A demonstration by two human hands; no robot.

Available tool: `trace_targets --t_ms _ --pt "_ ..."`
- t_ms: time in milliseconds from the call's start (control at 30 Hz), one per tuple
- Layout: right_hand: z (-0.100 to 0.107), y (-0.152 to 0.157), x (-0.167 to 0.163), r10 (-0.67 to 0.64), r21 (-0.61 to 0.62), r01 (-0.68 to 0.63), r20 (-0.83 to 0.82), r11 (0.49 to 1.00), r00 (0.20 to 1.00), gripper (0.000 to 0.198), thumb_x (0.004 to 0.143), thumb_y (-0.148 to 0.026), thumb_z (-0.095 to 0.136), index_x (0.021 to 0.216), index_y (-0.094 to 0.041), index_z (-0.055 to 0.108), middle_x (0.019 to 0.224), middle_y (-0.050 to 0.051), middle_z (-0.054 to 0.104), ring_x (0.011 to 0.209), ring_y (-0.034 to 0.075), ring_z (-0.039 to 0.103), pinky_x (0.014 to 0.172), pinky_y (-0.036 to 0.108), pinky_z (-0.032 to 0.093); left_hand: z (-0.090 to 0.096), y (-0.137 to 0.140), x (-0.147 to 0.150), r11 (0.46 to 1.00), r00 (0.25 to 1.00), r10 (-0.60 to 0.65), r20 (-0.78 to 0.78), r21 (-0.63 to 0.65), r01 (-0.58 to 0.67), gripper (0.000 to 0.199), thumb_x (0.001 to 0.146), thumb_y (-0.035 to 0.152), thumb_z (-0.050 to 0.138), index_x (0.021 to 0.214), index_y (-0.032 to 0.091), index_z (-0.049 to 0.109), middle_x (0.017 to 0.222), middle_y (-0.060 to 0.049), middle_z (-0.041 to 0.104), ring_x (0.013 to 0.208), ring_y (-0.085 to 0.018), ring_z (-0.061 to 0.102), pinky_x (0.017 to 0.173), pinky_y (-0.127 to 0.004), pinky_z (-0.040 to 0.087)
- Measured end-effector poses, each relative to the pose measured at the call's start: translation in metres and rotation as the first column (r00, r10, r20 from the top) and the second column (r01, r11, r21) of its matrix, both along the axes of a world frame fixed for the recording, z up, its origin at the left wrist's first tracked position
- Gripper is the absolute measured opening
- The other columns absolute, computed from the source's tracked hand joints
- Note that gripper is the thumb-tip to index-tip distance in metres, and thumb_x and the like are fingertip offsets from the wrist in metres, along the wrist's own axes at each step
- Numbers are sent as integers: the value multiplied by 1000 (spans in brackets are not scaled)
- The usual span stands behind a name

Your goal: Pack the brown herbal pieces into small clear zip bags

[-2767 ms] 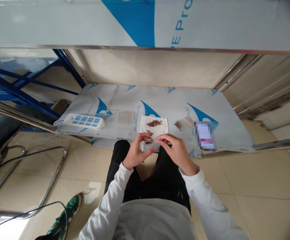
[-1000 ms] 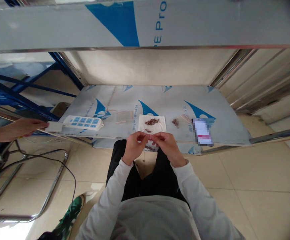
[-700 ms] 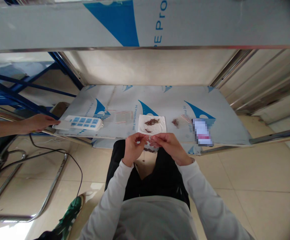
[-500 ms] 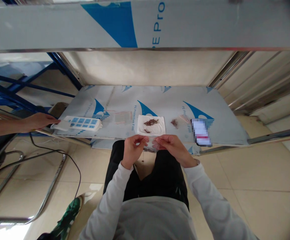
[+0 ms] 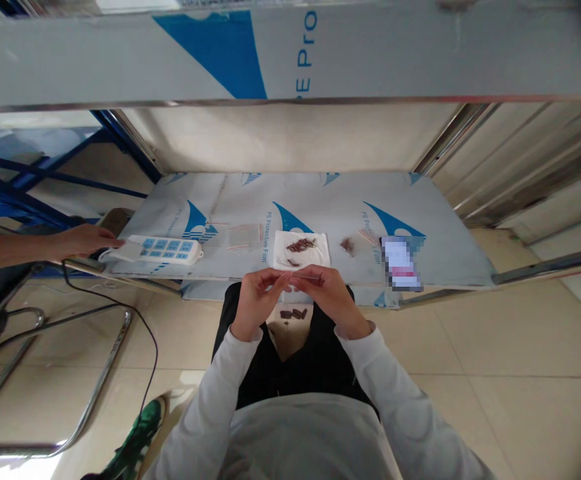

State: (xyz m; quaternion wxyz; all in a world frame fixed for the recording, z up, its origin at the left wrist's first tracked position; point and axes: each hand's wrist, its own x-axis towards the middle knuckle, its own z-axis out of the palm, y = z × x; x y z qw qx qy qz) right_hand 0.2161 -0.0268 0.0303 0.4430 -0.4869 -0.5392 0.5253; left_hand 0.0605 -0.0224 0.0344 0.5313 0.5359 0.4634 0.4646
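Both of my hands meet just in front of the shelf's front edge, above my knees. My left hand (image 5: 259,297) is closed, its thumb and fingers pinching the edge of a clear plastic bag (image 5: 297,277). From the other side my right hand (image 5: 326,293) pinches the same edge, fingertips close to the left ones. Several small dark brown pieces (image 5: 293,313) show below the hands; whether they sit in the bag or farther down I cannot tell. Just beyond my fingers, a white square pad (image 5: 280,250) bears a heap of thin reddish-brown pieces (image 5: 301,245).
On the film-covered shelf (image 5: 240,193) lie flat clear bags (image 5: 243,236), a small brown pile (image 5: 347,246) by another bag (image 5: 367,237), and a phone (image 5: 400,263). Another person's hand (image 5: 87,241) touches a white power strip (image 5: 170,249) at left. An upper shelf (image 5: 395,57) crosses above.
My hands have drawn closer together, fingertips nearly meeting along the bag's edge. Dark pieces now show more plainly below them. The other person's hand stays by the power strip.
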Motion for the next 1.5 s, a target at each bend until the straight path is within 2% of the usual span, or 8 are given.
trace_targets --t_ms 133,400,667,867,1033,1133,1300,1500 --pt "0 0 5 -36 -50 37 24 998 999 31 72 -47 73 72 -17 74 61 3 70 57 17 63 58 28 49 -4 -3 -3 993 993 -113 -30 21 114 27 85 38 62 85 15 75 81 -8 76 73 -19 69 71 -28 54" --pt "2 -13 26 277 -60 -283 -83 957 957 43 91 -51 49 112 -20 71 102 7 74 81 21 70 80 35 52 -7 -7 -5 997 981 -45 -189 49 55 27 85 38 60 79 14 73 72 -6 73 68 -17 67 66 -25 52" --pt "1 -16 23 146 0 -146 83 989 986 39 90 -50 52 108 -23 73 88 5 76 78 23 72 77 36 55 -15 -6 9 1000 997 8 -75 -15 -9 25 71 38 76 76 14 72 75 -7 73 66 -16 65 62 -24 52" --pt "-13 -27 27 111 -136 -126 -111 983 988 43 89 -53 52 113 -21 71 101 7 74 79 21 73 72 33 58 -19 -3 4 978 979 -201 -19 -58 200 27 81 40 67 87 16 76 79 -7 75 69 -17 67 69 -27 53" --pt "-21 -34 28 15 -195 -28 -69 980 998 43 81 -53 63 109 -21 72 97 7 75 73 22 73 66 34 60 -23 1 7 959 965 -262 -1 -113 260 37 83 48 61 83 15 77 78 -8 75 71 -20 69 73 -30 55" --pt "-24 -19 45 -151 -175 141 -47 974 987 44 78 -53 67 105 -18 73 95 9 76 69 22 72 61 33 60 -30 2 6 983 997 -77 24 -168 80 48 84 56 56 84 13 76 82 -11 76 70 -21 70 72 -31 55" --pt "-39 47 104 -533 -55 538 93 841 841 46 80 -52 62 106 -15 69 99 13 74 75 22 72 65 34 60 -44 0 -10 972 986 158 -47 -170 -163 49 83 57 56 85 12 75 87 -12 76 69 -19 69 69 -29 53" --pt "-63 101 148 -628 66 660 392 748 672 21 76 -31 65 87 -13 70 85 13 73 90 28 68 85 42 51 -57 3 -25 976 974 153 -168 -131 -176 50 82 59 56 87 13 75 86 -10 75 66 -17 66 64 -25 50"
